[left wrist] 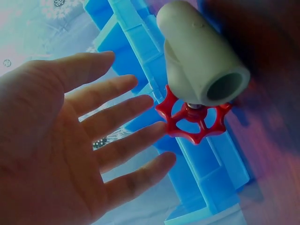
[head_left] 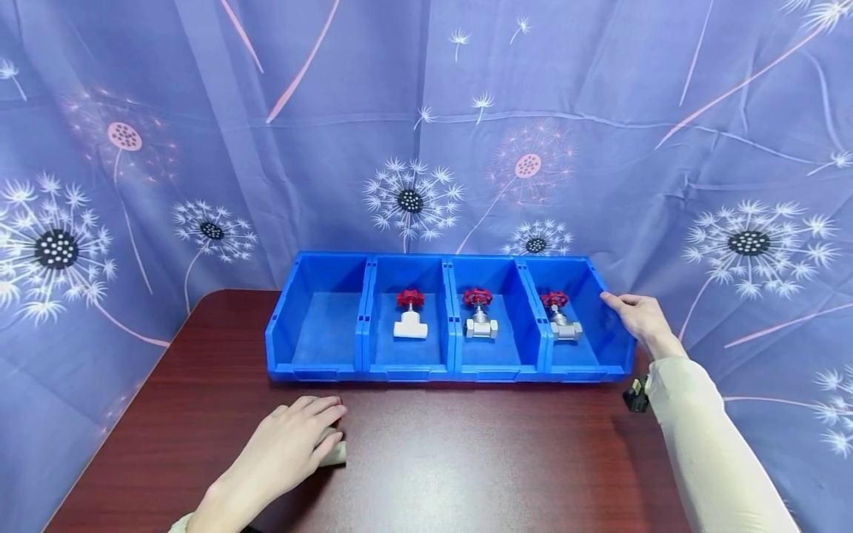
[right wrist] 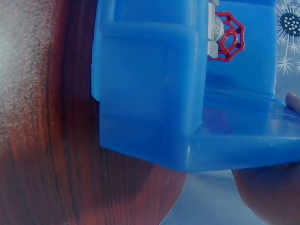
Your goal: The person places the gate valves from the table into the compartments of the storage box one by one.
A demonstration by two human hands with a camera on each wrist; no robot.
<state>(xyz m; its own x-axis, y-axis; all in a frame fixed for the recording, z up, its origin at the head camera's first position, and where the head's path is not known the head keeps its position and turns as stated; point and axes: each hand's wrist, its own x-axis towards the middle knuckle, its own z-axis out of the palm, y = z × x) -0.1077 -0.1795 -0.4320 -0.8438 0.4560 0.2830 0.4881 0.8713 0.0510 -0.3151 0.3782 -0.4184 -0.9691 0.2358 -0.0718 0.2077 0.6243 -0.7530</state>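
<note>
My left hand (head_left: 283, 444) hovers low over the table, fingers extended beside a white plastic valve (left wrist: 206, 56) with a red handwheel (left wrist: 194, 124). In the head view that hand covers most of the valve, leaving one pipe end (head_left: 335, 454) showing. At the far right, my right hand (head_left: 643, 322) grips the side wall of the end blue bin (head_left: 586, 375), thumb over the rim. Inside that bin lies a metal valve (head_left: 565, 329) with a red handwheel, seen partly in the right wrist view.
Joined blue bins form a row at the back of the brown table (head_left: 466, 459). A second metal valve (head_left: 481, 326) and another white valve (head_left: 409, 326) sit in the middle bins. A patterned curtain (head_left: 320, 185) hangs close behind.
</note>
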